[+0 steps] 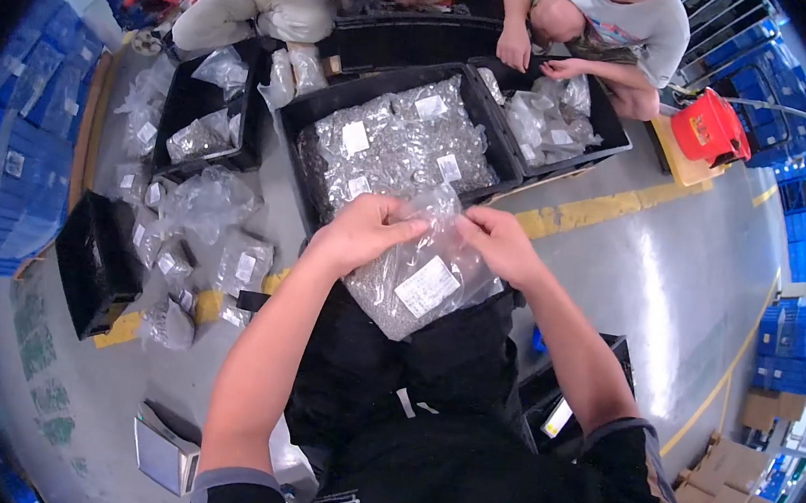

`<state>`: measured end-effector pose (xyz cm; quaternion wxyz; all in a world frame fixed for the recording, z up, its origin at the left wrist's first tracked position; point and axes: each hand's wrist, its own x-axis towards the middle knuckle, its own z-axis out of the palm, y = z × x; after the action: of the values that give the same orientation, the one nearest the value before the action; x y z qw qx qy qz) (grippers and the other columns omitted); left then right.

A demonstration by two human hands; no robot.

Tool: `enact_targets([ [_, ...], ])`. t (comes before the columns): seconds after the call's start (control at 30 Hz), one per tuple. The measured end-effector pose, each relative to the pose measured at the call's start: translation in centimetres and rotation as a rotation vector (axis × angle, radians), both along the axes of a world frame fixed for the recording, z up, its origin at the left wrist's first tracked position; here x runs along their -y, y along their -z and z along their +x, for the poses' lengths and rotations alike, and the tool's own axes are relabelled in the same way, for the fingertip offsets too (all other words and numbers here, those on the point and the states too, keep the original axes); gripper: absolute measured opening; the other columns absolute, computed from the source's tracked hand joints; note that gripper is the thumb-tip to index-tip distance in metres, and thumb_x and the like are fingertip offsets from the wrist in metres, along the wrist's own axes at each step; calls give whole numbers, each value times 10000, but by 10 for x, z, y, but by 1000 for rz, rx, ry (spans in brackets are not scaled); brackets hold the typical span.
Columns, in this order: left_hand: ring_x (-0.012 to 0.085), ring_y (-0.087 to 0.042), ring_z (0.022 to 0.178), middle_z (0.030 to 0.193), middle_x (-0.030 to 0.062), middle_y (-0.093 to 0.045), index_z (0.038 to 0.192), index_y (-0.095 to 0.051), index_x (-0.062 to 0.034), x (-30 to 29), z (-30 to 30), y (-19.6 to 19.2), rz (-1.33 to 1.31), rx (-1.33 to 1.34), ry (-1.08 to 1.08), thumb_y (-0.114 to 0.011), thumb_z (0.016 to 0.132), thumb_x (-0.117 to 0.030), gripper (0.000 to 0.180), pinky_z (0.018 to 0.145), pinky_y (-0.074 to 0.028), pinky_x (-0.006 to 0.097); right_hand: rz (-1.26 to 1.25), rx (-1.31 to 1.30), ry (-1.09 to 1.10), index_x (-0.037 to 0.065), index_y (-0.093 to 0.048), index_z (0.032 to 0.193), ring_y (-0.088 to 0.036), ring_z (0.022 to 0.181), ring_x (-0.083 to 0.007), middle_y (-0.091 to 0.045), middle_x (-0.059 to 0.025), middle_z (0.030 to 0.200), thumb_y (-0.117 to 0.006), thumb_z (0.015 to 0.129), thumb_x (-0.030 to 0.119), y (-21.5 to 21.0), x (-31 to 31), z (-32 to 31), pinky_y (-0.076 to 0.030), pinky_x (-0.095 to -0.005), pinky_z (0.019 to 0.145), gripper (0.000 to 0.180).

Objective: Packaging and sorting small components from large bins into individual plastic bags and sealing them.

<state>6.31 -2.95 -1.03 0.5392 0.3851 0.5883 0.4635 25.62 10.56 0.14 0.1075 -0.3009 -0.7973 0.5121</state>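
A clear plastic bag (381, 293) of small silvery parts with a white label hangs in front of me, over my lap. My left hand (366, 231) pinches its top edge at the left. On the other side my right hand (499, 244) grips the same edge between thumb and fingers. The bag's upper part is slack and see-through, while the small parts fill its lower end. Just beyond my hands stands a large black crate (290, 134) with several similar labelled bags (404, 140) lying in it.
Two people crouch across from me, beside black crates (618, 136). Loose bags (209, 204) and a tipped black crate (96, 266) lie on the floor to the left. A red bucket (708, 129) is at the far right; wrapped blue stacks (32, 119) line the left side.
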Motion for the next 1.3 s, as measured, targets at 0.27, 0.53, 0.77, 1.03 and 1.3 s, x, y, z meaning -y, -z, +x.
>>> enact_targets([
  [0.27, 89, -563, 740, 828, 31, -657, 993, -682, 24, 1, -6, 2, -86, 216, -71, -571, 959, -313, 356, 693, -463, 264, -280, 13, -61, -32, -650, 888, -526, 681, -96, -607, -15, 732, -585, 939, 296, 2, -12, -1, -443, -272, 636, 338],
  [0.53, 97, -585, 754, 846, 42, -656, 1017, -662, 19, -17, 4, -4, 59, -209, -42, -640, 917, -299, 335, 694, -473, 260, -231, 97, -130, -36, -657, 809, -500, 613, -79, -594, -21, 650, -705, 841, 379, -1, -12, -16, -419, -276, 554, 418],
  [0.77, 93, -597, 692, 839, 54, -665, 1008, -661, 27, -30, 2, 2, -87, 29, -77, -662, 892, -237, 288, 609, -475, 245, -156, 51, -130, -35, -661, 777, -517, 574, -78, -600, -21, 620, -676, 866, 342, 8, -22, -10, -428, -283, 529, 388],
  [1.03, 261, -629, 617, 643, 175, -624, 734, -667, 5, -48, 18, -14, -44, -589, -202, -659, 847, -302, 327, 579, -482, 398, 18, -76, 44, -7, -603, 872, -503, 696, -107, -597, -56, 712, -551, 954, 266, 13, 4, -16, -452, -316, 646, 290],
  [1.3, 251, -639, 917, 1002, 162, -672, 1203, -574, -27, 10, 14, -15, 261, -298, -30, -821, 653, -344, 681, 808, -490, 348, 416, -80, -57, -41, -632, 893, -594, 663, -162, -626, -149, 720, -572, 878, 98, -37, -4, -17, -462, -306, 635, 152],
])
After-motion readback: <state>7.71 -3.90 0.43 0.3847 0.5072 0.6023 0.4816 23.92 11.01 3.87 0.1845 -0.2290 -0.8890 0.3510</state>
